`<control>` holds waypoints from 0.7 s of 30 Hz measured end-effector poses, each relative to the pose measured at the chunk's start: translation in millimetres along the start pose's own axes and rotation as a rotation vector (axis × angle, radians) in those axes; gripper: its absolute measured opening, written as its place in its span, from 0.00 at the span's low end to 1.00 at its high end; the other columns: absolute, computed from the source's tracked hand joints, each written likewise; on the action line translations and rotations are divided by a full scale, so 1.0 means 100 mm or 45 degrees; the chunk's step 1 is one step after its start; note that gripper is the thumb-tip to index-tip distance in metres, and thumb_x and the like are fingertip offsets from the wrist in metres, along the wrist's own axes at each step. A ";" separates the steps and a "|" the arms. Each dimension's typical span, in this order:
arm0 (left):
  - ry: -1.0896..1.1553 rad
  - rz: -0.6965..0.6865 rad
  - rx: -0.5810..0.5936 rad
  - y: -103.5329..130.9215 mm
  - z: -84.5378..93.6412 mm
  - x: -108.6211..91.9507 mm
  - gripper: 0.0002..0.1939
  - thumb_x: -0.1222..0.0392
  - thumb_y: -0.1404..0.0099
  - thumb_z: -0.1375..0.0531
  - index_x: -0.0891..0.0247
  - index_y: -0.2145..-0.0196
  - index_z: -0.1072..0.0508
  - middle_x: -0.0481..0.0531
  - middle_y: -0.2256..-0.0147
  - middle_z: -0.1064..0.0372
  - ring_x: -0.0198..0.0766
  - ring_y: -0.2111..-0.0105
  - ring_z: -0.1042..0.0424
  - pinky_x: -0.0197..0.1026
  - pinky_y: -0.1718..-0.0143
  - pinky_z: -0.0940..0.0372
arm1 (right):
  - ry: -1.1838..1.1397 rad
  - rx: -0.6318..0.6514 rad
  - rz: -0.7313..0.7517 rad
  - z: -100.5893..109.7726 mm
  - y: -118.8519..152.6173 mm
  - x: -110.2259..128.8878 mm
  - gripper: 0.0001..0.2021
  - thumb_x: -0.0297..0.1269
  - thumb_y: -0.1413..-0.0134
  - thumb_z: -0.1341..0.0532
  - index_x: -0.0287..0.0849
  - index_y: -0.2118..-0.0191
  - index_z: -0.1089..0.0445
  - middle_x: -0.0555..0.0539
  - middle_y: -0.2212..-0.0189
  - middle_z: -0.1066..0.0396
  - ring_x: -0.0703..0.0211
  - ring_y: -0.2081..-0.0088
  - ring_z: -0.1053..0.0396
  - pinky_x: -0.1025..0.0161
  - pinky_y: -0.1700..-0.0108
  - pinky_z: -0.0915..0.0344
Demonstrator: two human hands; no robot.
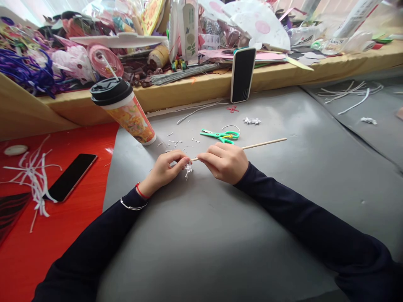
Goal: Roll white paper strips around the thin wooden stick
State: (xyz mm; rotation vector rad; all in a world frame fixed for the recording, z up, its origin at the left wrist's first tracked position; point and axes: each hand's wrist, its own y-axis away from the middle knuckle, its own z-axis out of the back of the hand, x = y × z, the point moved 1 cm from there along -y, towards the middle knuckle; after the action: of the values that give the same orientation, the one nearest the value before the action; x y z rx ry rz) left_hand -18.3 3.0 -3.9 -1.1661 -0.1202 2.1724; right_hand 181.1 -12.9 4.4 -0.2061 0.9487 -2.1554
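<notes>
My left hand (168, 167) pinches a small white knotted paper piece (188, 168), whose loose ends hang below the fingertips. In my right hand (225, 162) is a thin wooden stick (266, 143). Its near tip meets the white piece at my left fingertips, and its long end points to the right. Just beyond my right hand lie green-handled scissors (220, 135). White paper scraps (176, 143) are scattered on the grey table past my left hand. A finished-looking white knotted piece (252, 121) rests farther back.
A tall paper cup (129, 111) with a black lid stands at the left. One phone (243, 75) leans upright against the ledge (189, 86); another phone (73, 177) lies on the red surface beside white strips (34, 178). Craft materials crowd the ledge. More strips (349, 91) lie at the right.
</notes>
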 end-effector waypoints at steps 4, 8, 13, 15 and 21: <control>-0.004 -0.003 0.002 0.00 0.00 0.00 0.11 0.59 0.36 0.47 0.64 0.72 0.30 0.50 0.73 0.32 0.33 0.71 0.34 0.36 0.67 0.40 | -0.015 0.007 -0.006 -0.01 0.01 -0.01 0.12 0.35 0.41 0.49 0.43 0.66 0.28 0.50 0.76 0.34 0.63 0.72 0.43 0.64 0.70 0.51; -0.012 0.003 0.007 0.00 0.00 0.01 0.11 0.58 0.36 0.47 0.64 0.72 0.30 0.50 0.73 0.32 0.34 0.71 0.35 0.37 0.67 0.40 | -0.040 -0.003 0.000 -0.01 0.00 0.00 0.12 0.34 0.41 0.49 0.43 0.66 0.29 0.50 0.76 0.34 0.64 0.71 0.44 0.64 0.70 0.50; -0.020 0.001 0.004 0.00 0.00 0.02 0.10 0.59 0.36 0.47 0.64 0.71 0.30 0.50 0.72 0.32 0.33 0.71 0.35 0.37 0.67 0.40 | -0.022 -0.008 0.003 0.00 0.00 0.00 0.11 0.34 0.41 0.49 0.43 0.66 0.29 0.50 0.76 0.33 0.64 0.72 0.43 0.64 0.70 0.50; -0.020 0.004 0.002 0.00 0.00 0.02 0.10 0.59 0.36 0.47 0.64 0.71 0.29 0.50 0.72 0.32 0.33 0.71 0.35 0.37 0.68 0.40 | -0.023 -0.019 0.008 0.00 0.00 0.00 0.11 0.34 0.41 0.49 0.43 0.66 0.29 0.50 0.76 0.33 0.64 0.72 0.44 0.64 0.70 0.50; -0.023 0.021 0.006 0.00 0.00 0.02 0.10 0.59 0.36 0.47 0.64 0.71 0.29 0.50 0.72 0.32 0.33 0.71 0.35 0.36 0.68 0.40 | -0.015 -0.004 0.001 0.00 0.00 -0.01 0.11 0.35 0.41 0.48 0.43 0.67 0.29 0.50 0.76 0.33 0.64 0.72 0.44 0.64 0.70 0.50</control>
State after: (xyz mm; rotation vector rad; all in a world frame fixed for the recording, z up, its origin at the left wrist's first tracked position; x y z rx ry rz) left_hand -18.8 4.0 -5.0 -1.1494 -0.1140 2.1966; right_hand 181.5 -12.5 4.5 -0.2195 0.9453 -2.1501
